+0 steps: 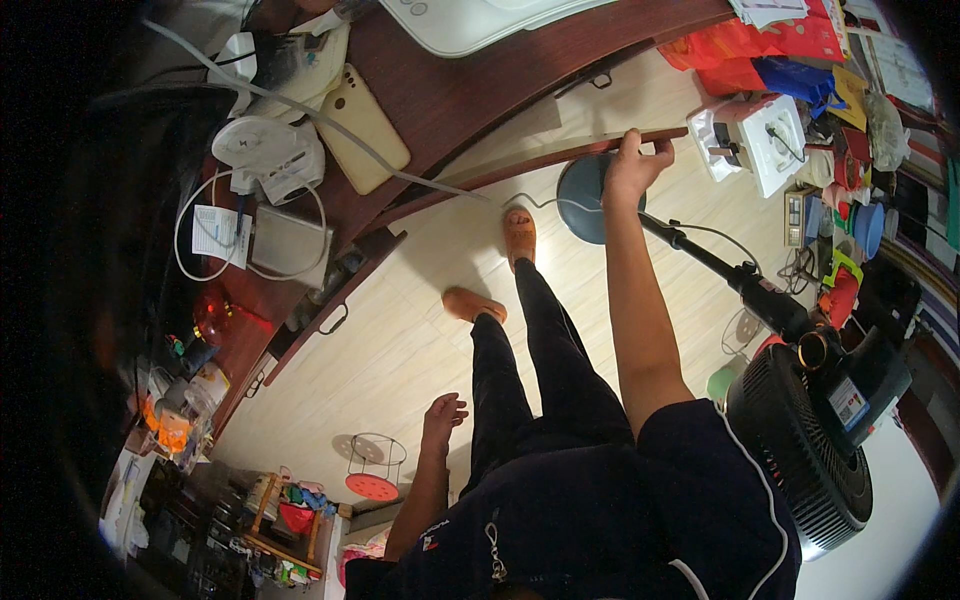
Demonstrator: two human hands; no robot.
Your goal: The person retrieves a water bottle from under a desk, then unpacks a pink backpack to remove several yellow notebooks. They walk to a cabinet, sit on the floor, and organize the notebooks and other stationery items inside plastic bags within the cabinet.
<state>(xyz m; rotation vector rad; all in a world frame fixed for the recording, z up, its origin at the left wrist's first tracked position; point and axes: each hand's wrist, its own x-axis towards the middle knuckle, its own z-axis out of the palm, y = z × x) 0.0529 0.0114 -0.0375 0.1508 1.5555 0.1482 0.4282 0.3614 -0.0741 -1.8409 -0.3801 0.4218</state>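
Note:
My right hand (637, 170) reaches forward to the edge of a dark brown wooden panel (575, 152), which looks like a swung-out cabinet door or drawer front. Its fingers are bent over that edge, close to the panel's right end. Low at my left side hangs my left hand (443, 425), its fingers loosely curled and apart, with nothing in it. Beneath the panel and my right forearm, the round dark base (585, 205) of a standing fan shows partly. A grey-white cable (430, 183) runs from the desk across the panel's near side.
The dark brown desk (440, 110) carries a pale phone (362, 135), a white charger (268, 150) and a white tray-like object (470, 20). A black standing fan (800, 445) is close on my right. A red-topped stool (372, 487) stands at left; a white box (765, 140) sits far right.

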